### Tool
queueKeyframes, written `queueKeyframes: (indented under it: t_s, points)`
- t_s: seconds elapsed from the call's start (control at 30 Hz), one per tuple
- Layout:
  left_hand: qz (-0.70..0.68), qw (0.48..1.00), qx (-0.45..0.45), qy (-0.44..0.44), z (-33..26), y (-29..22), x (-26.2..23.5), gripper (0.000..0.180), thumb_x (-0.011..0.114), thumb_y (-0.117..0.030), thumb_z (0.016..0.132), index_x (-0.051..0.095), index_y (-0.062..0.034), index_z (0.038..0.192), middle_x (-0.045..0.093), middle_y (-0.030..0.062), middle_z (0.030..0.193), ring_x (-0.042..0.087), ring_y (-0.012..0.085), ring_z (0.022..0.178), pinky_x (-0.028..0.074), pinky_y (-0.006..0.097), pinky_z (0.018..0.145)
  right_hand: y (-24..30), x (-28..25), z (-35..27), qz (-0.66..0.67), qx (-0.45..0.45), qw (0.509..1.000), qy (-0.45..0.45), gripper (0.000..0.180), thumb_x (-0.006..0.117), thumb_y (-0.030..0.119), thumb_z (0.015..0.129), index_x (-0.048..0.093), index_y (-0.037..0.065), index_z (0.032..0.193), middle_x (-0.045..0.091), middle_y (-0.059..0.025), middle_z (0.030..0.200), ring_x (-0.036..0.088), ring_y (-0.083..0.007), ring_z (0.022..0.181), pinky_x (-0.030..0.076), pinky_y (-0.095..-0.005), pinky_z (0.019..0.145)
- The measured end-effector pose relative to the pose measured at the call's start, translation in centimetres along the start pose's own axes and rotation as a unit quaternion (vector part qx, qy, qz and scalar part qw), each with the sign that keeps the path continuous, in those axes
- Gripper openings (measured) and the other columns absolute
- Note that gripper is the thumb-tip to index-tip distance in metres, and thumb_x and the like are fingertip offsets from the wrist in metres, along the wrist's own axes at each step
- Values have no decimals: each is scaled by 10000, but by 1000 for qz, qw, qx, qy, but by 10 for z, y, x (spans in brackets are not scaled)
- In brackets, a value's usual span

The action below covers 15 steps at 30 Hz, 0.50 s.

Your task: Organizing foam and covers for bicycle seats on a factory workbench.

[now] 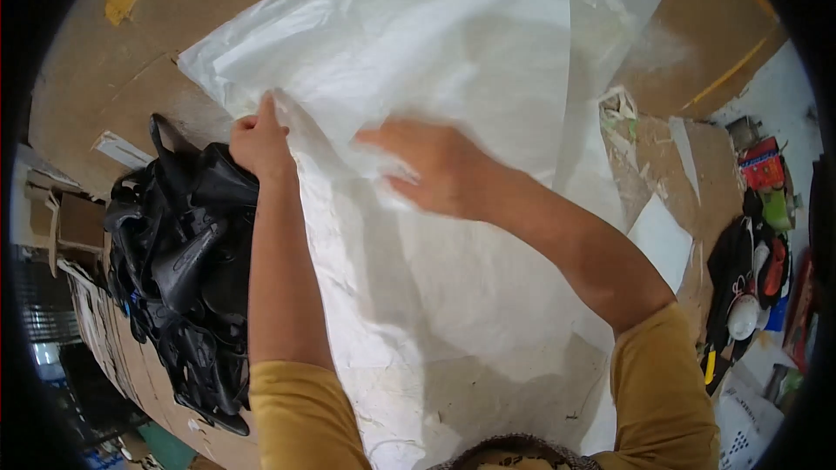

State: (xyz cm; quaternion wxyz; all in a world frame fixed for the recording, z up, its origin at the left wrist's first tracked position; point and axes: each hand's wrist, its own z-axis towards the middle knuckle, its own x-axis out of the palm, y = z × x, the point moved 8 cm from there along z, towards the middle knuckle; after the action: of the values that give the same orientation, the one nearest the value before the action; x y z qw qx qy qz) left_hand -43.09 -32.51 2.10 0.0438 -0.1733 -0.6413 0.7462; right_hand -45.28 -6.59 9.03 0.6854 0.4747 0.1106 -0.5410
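A large, thin white sheet (488,61), which looks like plastic or paper, is spread across the table and creased along its left side. My left hand (259,141) is at the sheet's left edge, where its fingers and thumb appear to pinch the border. Over the middle of the sheet is my right hand (440,165), smeared by motion. Its thumb stands apart from its stretched fingers, and I see nothing held in it. Whether it touches the sheet I cannot tell.
A heap of black, shiny pieces (196,252), perhaps leather or rubber, lies beside my left forearm. Brown cardboard (96,78) covers the tabletop. A smaller white piece (664,239) lies by my right arm. Assorted small items (758,270) crowd the far right.
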Motion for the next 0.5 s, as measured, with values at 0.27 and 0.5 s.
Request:
queueKeyframes:
  t_s: [0.27, 0.5]
  points:
    - [-15, 831, -38, 554, -103, 29, 113, 219, 561, -152, 842, 615, -7, 996, 646, 69, 846, 602, 157, 776, 463, 281, 737, -162, 49, -34, 39, 233, 926, 293, 457, 576, 205, 806, 481, 130, 1246, 567, -105, 1084, 566, -226, 899, 459, -344, 782]
    - [-17, 858, -134, 496, -43, 60, 88, 262, 522, -170, 855, 594, -9, 1049, 646, 82, 957, 630, 184, 844, 457, 278, 762, -233, -83, -121, 192, 529, 816, 134, 358, 528, 354, 860, 588, 110, 1114, 613, -15, 974, 547, -119, 754, 443, -257, 699]
